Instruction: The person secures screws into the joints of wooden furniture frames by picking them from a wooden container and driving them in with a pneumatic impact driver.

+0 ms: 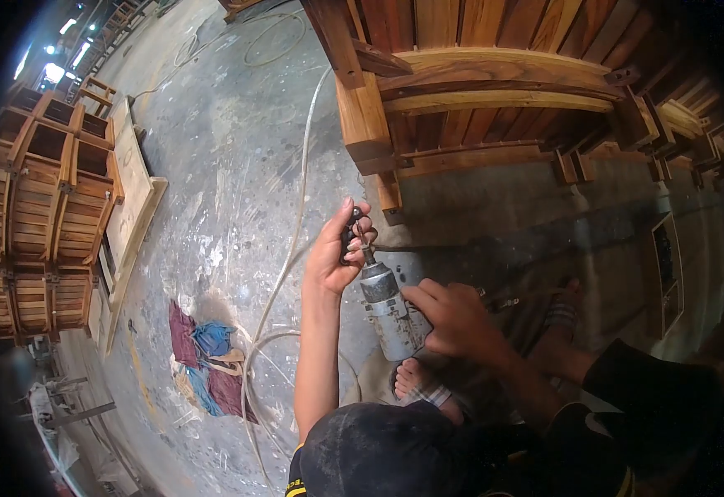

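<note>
In the middle of the head view my right hand (453, 319) is wrapped round a worn grey impact wrench (385, 305), its nose pointing up and away from me. My left hand (335, 253) is closed on a small dark piece (349, 238) right at the wrench's tip. Its exact kind is hard to make out, and the fingers partly cover it. The wrench's handle is hidden behind my right hand. Just beyond my left hand stands the leg (364, 124) of a wooden slatted piece of furniture (494, 83).
A pale hose (302, 166) runs along the stained concrete floor (213, 166). Maroon and blue rags (210, 348) lie to the left. More slatted wooden furniture (47, 224) stands at the far left beside a pale board (134, 199). A wooden frame (667, 277) is at the right.
</note>
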The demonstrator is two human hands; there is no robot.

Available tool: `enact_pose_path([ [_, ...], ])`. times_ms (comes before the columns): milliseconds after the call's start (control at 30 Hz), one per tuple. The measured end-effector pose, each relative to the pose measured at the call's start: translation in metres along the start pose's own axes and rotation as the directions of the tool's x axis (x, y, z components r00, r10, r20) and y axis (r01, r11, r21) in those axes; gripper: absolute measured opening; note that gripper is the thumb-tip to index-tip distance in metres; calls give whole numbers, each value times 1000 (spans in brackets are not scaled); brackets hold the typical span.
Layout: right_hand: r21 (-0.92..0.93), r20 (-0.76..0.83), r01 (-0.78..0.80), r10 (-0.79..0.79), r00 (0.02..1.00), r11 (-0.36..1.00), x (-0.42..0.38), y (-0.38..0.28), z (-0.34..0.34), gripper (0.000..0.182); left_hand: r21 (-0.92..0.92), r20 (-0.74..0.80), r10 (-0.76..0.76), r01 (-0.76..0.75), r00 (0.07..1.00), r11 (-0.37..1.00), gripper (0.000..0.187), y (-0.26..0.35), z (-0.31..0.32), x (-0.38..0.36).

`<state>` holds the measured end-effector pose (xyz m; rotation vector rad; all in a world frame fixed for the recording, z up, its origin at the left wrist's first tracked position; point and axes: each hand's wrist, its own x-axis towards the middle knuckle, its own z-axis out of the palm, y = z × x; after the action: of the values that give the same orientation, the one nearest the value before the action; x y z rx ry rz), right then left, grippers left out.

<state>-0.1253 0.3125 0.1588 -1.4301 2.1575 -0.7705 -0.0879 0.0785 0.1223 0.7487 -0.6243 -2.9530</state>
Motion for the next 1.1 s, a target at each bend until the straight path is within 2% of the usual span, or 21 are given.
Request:
enact_pose_path([
  [167,99,6,22,-22,1000,995,1,8,11,69,53,-39,43,-41,998,998,29,-3,-4,-3],
  [233,117,11,19,-20,1000,993,1,9,12,69,196,-46,70,-59,997,979,30,1,-1,-8],
  [367,129,12,57,-59,998,990,2,12,8,70,294,-35,102,-87,994,952,30,9,5,-16],
  [433,122,21,65,-68,997,990,1,13,7,71,384,-20,72,-59,997,921,31,14,4,-16],
  [567,109,20,68,-71,997,992,0,12,0,75,349,-26,2,7,1000,937,30,23,14,-18],
  [633,96,28,62,-65,998,993,-1,13,-2,77,392,-27,-16,25,1000,920,30,26,19,-18],
  [733,69,-62,101,-97,993,992,-2,18,-1,78,419,-30,-45,54,999,906,30,31,25,-14],
  [800,62,-249,225,-203,947,972,-3,28,6,69,417,-72,-54,79,996,905,31,31,30,-13],
  [833,41,-258,179,-163,952,983,-5,28,1,69,421,-92,-45,80,995,903,31,29,33,-13],
  [900,130,-151,217,-197,969,967,-4,26,-10,75,493,-72,25,14,997,870,29,26,35,-13],
  [967,169,-131,210,-189,973,963,-6,23,-14,76,445,-58,62,-30,996,895,24,22,40,-15],
  [1033,188,-161,198,-169,972,962,-7,24,-16,75,466,-65,119,-76,991,881,23,19,43,-20],
  [1100,302,-322,382,-284,903,873,-7,23,-21,63,400,-80,138,-95,987,912,28,20,45,-24],
])
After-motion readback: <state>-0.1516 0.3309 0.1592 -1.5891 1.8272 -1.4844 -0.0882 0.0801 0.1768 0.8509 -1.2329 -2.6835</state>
